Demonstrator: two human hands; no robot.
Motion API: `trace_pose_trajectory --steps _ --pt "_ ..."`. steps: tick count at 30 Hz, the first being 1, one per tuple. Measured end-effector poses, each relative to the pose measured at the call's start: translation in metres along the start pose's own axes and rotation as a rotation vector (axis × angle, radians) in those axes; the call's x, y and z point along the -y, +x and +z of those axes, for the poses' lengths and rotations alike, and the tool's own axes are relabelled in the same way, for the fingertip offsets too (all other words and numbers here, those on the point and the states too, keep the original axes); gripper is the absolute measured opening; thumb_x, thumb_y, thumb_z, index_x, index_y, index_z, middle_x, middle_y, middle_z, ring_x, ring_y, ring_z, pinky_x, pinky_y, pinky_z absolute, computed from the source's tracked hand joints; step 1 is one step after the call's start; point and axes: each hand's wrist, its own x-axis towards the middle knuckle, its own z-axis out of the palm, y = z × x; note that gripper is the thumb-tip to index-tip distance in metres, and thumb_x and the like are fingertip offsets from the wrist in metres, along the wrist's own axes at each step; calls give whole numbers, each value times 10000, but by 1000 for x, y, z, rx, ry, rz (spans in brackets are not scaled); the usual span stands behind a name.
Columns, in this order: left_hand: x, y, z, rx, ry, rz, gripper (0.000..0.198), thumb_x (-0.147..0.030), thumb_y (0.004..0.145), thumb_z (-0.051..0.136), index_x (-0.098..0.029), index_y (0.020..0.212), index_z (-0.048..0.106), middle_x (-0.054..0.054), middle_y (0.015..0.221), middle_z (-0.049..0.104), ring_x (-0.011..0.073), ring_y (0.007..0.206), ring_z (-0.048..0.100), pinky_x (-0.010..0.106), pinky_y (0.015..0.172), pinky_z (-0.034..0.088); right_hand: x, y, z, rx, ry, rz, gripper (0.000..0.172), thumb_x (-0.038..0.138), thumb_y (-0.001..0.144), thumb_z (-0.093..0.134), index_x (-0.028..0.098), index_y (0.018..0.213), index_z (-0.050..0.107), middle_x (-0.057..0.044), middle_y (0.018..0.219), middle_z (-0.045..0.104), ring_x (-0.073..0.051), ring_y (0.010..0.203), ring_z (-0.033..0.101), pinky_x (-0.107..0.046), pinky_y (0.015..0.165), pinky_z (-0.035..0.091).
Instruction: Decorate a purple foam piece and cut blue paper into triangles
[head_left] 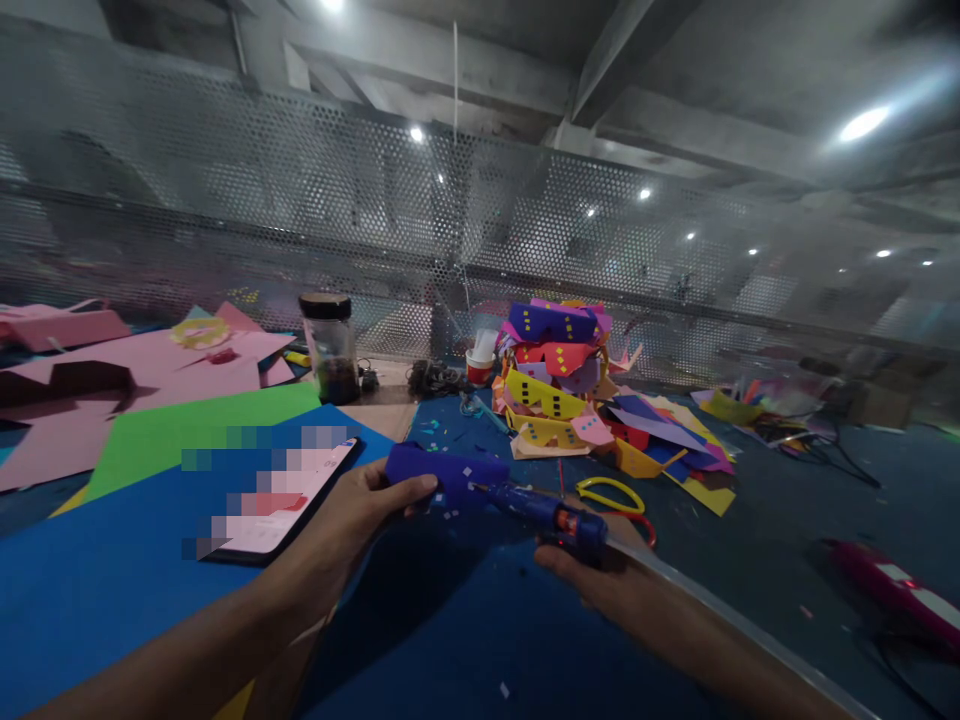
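My left hand pinches the left end of a dark blue paper strip, thumb in front. Small pale squares dot the strip. A blue hot glue gun is gripped in my right hand, its nozzle pointing left at the strip's face. Whether the tip touches the paper I cannot tell. From the gun's rear a long clear glue stick runs back over my right forearm. Scissors with yellow and red handles lie just behind the gun.
Left, a phone rests on blue paper sheets. Behind stand a dark-lidded jar, a paper cup and a pile of decorated paper bands. A magenta tool with a cord lies far right. Perforated metal panels rise behind.
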Motion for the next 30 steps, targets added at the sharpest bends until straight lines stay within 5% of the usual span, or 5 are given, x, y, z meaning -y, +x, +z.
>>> trace_pose_trajectory --steps 5,11,30 --pt "-5 -5 5 0 -4 13 335 -381 627 880 -166 831 722 47 763 746 200 682 677 305 673 506 2 -2 -1 6 17 1 263 473 861 652 217 805 619 23 739 554 -140 672 526 -222 610 453" --pt "-8 -7 8 -16 -2 19 356 -378 587 888 -166 830 737 50 710 736 237 693 697 325 659 522 -1 -6 5 -49 -33 121 305 514 838 666 217 798 605 42 633 523 -126 558 495 -212 493 399" --pt "-4 -5 3 -3 19 0 319 -375 624 885 -170 801 715 46 752 735 200 662 664 303 651 494 -2 -7 6 -71 -54 126 319 539 834 667 222 817 631 35 669 548 -133 594 522 -219 522 415"
